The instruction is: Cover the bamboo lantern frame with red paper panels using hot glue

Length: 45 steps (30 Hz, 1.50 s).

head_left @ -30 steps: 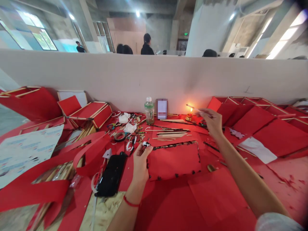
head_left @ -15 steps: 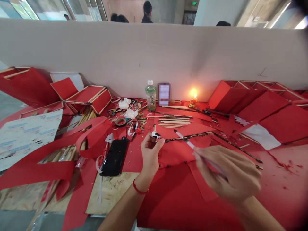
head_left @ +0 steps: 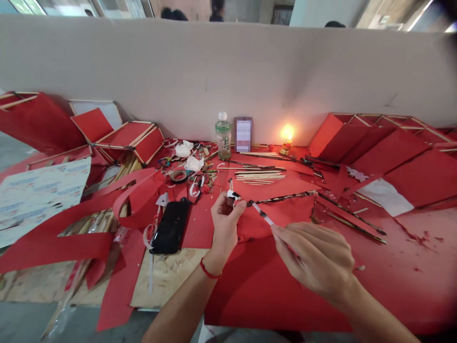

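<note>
Card (head_left: pixel 243 135) by bottle (head_left: pixel 223 136) blurred out; right forearm (head_left: pixel 378 319) cut off at bottom edge.

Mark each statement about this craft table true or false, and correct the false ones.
1. The right hand holds a thin white stick. True.
2. The candle by the wall is unlit. False: its flame is burning.
3. A black phone lies left of the left hand. True.
4. The bottle lies on its side. False: it stands upright.
5. The left hand is empty. False: it pinches a small black-and-white piece.
</note>
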Each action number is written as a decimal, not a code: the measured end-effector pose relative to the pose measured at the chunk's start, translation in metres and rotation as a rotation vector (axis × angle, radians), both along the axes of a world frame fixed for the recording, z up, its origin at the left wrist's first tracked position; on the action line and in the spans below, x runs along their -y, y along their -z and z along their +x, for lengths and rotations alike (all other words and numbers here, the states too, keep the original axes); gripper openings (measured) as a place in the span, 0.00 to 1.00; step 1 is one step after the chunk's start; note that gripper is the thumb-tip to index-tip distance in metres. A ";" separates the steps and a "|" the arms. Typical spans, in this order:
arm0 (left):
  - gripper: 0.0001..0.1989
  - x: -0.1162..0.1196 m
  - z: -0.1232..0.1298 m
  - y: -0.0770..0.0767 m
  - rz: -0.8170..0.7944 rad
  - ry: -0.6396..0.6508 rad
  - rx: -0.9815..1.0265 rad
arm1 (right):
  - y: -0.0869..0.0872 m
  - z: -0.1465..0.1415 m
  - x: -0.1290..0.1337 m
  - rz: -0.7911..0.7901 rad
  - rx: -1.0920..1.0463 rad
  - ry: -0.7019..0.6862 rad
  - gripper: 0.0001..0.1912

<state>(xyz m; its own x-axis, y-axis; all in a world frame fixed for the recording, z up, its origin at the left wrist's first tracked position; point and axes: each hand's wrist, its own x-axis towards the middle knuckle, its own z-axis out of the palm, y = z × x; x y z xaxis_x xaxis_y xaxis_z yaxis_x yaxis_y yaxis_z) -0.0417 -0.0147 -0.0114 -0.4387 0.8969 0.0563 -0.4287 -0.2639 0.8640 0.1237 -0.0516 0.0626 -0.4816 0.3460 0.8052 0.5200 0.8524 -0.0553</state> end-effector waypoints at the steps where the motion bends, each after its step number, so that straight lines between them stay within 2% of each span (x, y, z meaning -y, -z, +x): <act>1: 0.13 -0.001 0.000 0.001 0.006 0.002 0.003 | 0.002 0.000 0.000 0.002 0.003 -0.001 0.10; 7: 0.12 -0.002 -0.001 0.002 0.017 0.014 0.008 | 0.002 0.002 0.001 -0.041 0.047 -0.020 0.08; 10: 0.12 -0.001 0.000 0.001 0.015 0.009 0.007 | -0.004 0.003 0.003 -0.127 0.097 -0.023 0.05; 16: 0.12 0.000 0.000 -0.001 -0.003 0.002 -0.007 | -0.017 0.008 -0.004 -0.327 0.151 -0.061 0.08; 24: 0.12 -0.001 -0.001 -0.002 -0.020 -0.035 -0.009 | -0.049 0.015 -0.033 -0.872 0.183 -0.040 0.04; 30: 0.13 -0.002 -0.001 -0.001 -0.042 -0.037 -0.013 | -0.070 0.011 -0.061 -1.168 0.203 -0.144 0.08; 37: 0.13 -0.002 -0.001 -0.004 -0.050 -0.041 -0.003 | -0.086 0.003 -0.091 -1.285 0.338 -0.235 0.10; 45: 0.14 -0.002 0.003 -0.003 -0.023 -0.031 0.006 | -0.100 -0.009 -0.120 -1.339 0.392 -0.187 0.18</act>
